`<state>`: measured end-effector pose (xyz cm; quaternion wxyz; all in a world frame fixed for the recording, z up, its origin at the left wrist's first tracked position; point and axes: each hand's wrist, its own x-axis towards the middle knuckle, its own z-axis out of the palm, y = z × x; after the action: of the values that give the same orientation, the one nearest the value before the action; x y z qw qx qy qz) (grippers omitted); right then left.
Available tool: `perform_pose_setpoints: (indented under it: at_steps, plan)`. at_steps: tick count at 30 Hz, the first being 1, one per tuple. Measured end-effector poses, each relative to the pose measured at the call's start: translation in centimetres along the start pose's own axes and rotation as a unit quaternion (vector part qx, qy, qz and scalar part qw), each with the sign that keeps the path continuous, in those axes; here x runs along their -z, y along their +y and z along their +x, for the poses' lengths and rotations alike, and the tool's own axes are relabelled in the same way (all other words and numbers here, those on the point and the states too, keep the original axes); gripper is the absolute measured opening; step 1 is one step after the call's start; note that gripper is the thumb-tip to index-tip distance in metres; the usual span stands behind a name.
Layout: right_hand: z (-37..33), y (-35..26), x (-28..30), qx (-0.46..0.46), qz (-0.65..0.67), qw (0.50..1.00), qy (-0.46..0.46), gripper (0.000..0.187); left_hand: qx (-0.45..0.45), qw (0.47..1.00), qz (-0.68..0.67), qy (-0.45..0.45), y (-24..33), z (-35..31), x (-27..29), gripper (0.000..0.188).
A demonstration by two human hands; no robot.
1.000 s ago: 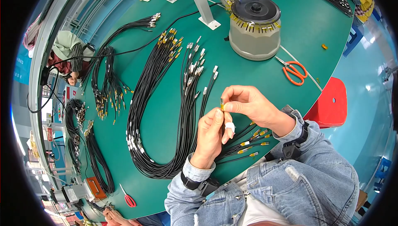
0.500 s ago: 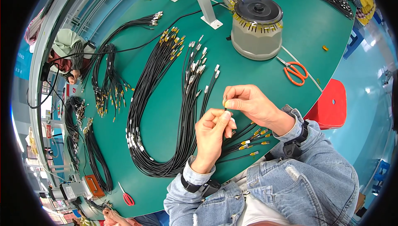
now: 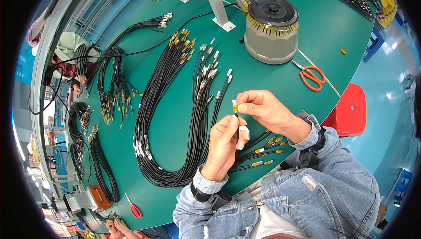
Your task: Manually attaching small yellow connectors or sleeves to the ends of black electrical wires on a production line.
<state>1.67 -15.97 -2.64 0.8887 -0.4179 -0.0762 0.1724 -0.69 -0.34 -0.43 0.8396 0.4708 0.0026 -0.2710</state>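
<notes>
Both my hands meet above the table's near middle, at the end of one black cable. My right hand [image 3: 265, 109] pinches the cable's small connector [image 3: 234, 106], which has a pale tip and yellow tape round it. Just below, my left hand [image 3: 222, 144] grips the same cable between thumb and finger; a white wrap covers one of its fingertips. The cable's lower part is hidden by my fingers. Below my right forearm, several cable ends [image 3: 258, 150] with yellow tape fan out. Left of my hands lies a big curved bundle of black cables [image 3: 147, 107].
A round tape dispenser [image 3: 269, 41] with yellow strips on its rim stands beyond my hands. Orange-handled scissors [image 3: 312, 77] lie to its right, red scissors [image 3: 135, 210] at lower left. A metal post [image 3: 217, 4] rises from the green table [image 3: 324, 32]. A red stool [image 3: 351, 111] stands at right.
The connector's pale tip and yellow tape now show above my right fingertips. My left fingers have shifted slightly on the cable. Another taped cable end shows in the near group.
</notes>
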Motion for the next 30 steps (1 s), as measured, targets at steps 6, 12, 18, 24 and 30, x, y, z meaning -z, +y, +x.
perform_pose_setpoints:
  at_steps: [6, 12, 18, 24, 30]
  plan:
    - [0.0, 0.0, 0.0, -0.024, 0.021, 0.999, -0.023, 0.012, 0.061, 0.993, -0.043, -0.09, 0.1, 0.3, 0.7, 0.03]
    - [0.0, -0.2, 0.7, -0.009, 0.001, 0.998, -0.066, 0.016, 0.064, 0.992, -0.036, -0.103, 0.0, 0.4, 0.7, 0.03]
    - [-0.1, -2.0, 0.4, 0.01, 0.024, 0.999, -0.035, 0.02, 0.025, 0.999, 0.022, -0.028, -0.3, 0.9, 0.3, 0.023]
    - [-0.7, -5.1, 3.7, 0.161, -0.18, 0.961, 0.138, 0.021, -0.253, 0.814, 0.523, 0.018, -3.3, 2.0, 1.7, 0.012]
    - [-0.9, -10.6, 6.8, 0.255, -0.301, 0.864, 0.314, 0.018, -0.166, 0.784, 0.588, -0.11, -3.5, 1.2, 1.2, 0.009]
